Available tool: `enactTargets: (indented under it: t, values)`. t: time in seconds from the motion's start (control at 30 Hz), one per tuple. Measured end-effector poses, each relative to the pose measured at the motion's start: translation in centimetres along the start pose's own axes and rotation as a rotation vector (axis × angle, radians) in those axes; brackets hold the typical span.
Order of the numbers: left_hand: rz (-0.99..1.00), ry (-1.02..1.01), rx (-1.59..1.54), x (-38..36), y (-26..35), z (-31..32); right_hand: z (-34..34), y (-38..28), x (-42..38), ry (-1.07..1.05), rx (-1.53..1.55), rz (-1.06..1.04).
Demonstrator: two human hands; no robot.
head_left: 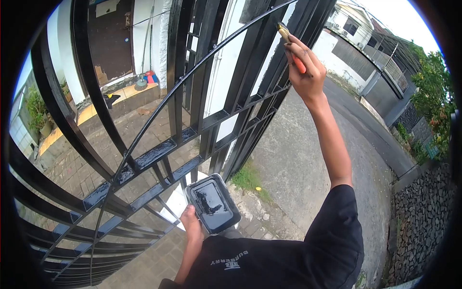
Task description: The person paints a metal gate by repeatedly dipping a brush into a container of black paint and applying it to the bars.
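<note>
1 word could be read: "BURBERRY" (229,258), in pale letters on the front of the black T-shirt (284,262), beside a small emblem (232,264) too blurred to make out.

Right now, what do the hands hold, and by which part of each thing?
The right hand grips a brush by its handle; the left hand holds a black tray by its left edge.

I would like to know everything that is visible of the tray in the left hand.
The tray is dark, rectangular, with rounded corners and a raised rim; it looks like plastic. Glossy black liquid, seemingly paint, lies inside. It opens upward, beside the gate. The left hand holds its left side, thumb at the rim; the underside is hidden.
</note>
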State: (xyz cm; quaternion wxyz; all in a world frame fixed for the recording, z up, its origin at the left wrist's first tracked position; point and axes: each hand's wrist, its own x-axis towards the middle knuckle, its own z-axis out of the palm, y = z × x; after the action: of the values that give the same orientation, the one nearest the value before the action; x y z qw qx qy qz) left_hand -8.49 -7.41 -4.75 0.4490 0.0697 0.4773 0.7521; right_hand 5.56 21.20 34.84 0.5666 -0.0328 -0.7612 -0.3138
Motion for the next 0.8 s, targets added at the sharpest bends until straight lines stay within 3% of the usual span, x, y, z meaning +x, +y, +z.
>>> enactTargets:
  t: [0.03, 0.07, 0.13, 0.2, 0.3, 0.37, 0.4, 0.47, 0.53, 0.6, 0.67, 0.73, 0.8]
  values:
    - [-0.001, 0.002, 0.004, -0.1, -0.2, -0.1, -0.1, 0.4, -0.4, -0.066, -0.124, -0.137]
    - [0.009, 0.001, 0.001, -0.1, -0.2, -0.1, 0.0, 0.4, -1.0, -0.067, -0.124, -0.133]
    - [0.021, -0.001, 0.001, -0.4, 0.0, 0.1, 0.1, 0.2, -2.7, -0.459, -0.215, -0.297]
    - [0.004, -0.009, -0.015, -0.7, 0.6, 0.4, 0.2, -0.4, -5.2, -0.721, -0.191, -0.366]
    - [0.006, 0.036, -0.048, -0.5, 0.4, 0.2, -0.8, -3.0, -5.9, -0.842, 0.041, -0.285]
    - [0.009, 0.023, -0.034, -0.4, 0.1, -0.2, -1.7, -4.6, -4.8, -1.220, 0.344, 0.259]
    - [0.017, 0.007, -0.022, -0.3, 0.0, -0.3, -1.4, -4.4, -5.4, -1.223, 0.344, 0.259]
    - [0.021, -0.003, -0.025, -0.5, 0.0, -0.3, -0.5, -3.2, -6.9, -0.767, 0.502, 0.365]
    - [0.023, -0.016, -0.018, -0.6, -0.1, -0.1, -0.4, -2.9, -6.4, -0.674, 0.471, 0.712]
    - [-0.002, 0.006, -0.012, -0.5, -0.2, 0.1, -0.2, -1.9, -6.1, -0.574, 0.420, 0.681]
    - [-0.001, 0.003, -0.017, -1.0, 0.5, 0.7, -0.6, -1.6, -5.3, -0.526, 0.352, 0.558]
    - [0.005, 0.010, -0.029, -0.9, 0.7, 0.9, -0.7, -1.4, -4.3, -0.367, 0.111, 0.149]
    - [-0.015, 0.043, 0.015, -0.7, 0.4, 0.5, -1.4, -0.8, -3.1, -0.257, -0.039, -0.016]
